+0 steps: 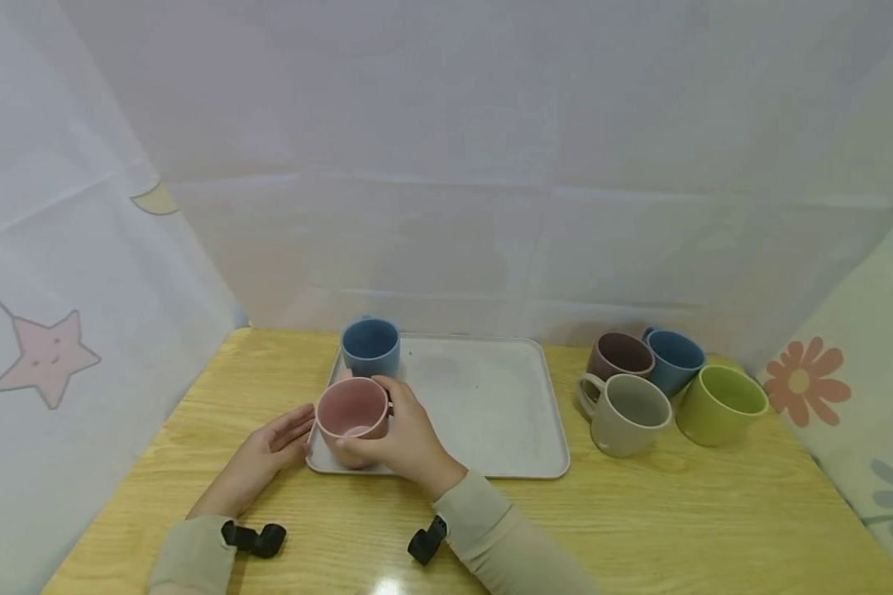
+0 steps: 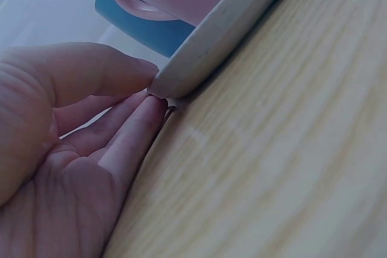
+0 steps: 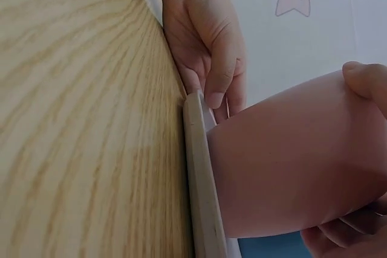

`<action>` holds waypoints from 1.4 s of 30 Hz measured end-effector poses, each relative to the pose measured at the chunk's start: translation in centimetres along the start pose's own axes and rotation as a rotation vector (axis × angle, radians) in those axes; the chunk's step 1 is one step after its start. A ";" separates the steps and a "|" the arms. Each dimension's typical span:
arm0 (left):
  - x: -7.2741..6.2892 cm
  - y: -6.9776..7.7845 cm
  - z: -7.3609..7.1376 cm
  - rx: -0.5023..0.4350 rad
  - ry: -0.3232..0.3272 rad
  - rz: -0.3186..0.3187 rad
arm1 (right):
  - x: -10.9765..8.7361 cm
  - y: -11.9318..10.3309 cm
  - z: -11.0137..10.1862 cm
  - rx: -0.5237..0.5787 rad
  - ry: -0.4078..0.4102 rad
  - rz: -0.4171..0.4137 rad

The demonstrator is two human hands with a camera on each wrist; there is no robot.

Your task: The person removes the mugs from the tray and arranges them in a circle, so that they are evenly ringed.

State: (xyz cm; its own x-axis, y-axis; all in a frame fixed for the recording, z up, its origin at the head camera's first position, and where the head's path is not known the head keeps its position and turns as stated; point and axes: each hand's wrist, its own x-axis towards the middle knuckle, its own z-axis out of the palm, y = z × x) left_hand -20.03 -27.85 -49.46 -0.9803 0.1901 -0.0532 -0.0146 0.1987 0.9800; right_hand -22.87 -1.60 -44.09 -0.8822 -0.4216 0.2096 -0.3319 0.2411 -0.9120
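Observation:
A pink mug (image 1: 353, 405) is at the tray's front left corner, its base inside the rim in the right wrist view. My right hand (image 1: 409, 430) holds it from the right, with the thumb near the front of its rim and the other fingers round the far side. My left hand (image 1: 275, 450) is at the left edge of the white tray (image 1: 484, 405), thumb and fingertips pinching its rim in the left wrist view. Just behind the pink mug stands a blue mug (image 1: 372, 351) on the tray. A small pink part shows between the two mugs.
To the right of the tray, on the wooden table (image 1: 640, 529), several mugs cluster: a dark purple mug (image 1: 616, 355), a second blue mug (image 1: 673, 364), a grey-white mug (image 1: 625, 421) and a green mug (image 1: 722, 409). A pale cloth backdrop (image 1: 446, 207) rises behind the table.

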 end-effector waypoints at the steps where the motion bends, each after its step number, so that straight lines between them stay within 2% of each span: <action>1: 0.0 0.0 0.0 0.001 -0.001 0.000 | 0.0 0.1 0.0 -0.005 0.001 -0.007; 10: -0.2 0.2 -0.1 0.007 0.002 -0.010 | 0.2 0.1 -0.3 -0.019 0.003 -0.046; 22: -0.2 0.0 -0.1 -0.001 0.001 0.004 | -0.1 0.0 -1.7 0.067 -0.006 -0.046; 34: 0.0 -0.2 -0.1 0.014 -0.007 -0.010 | -2.0 -0.2 -4.9 0.053 0.020 -0.038; 42: 0.0 -0.2 -0.4 0.005 -0.020 -0.013 | -3.4 -0.6 -7.7 -0.030 0.026 -0.119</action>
State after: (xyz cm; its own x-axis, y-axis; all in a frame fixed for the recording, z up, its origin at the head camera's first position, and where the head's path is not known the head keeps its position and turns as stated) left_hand -20.09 -28.27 -49.55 -0.9759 0.2066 -0.0698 -0.0265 0.2056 0.9783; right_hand -22.22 6.44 -41.56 -0.8443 -0.4261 0.3250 -0.4443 0.2175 -0.8691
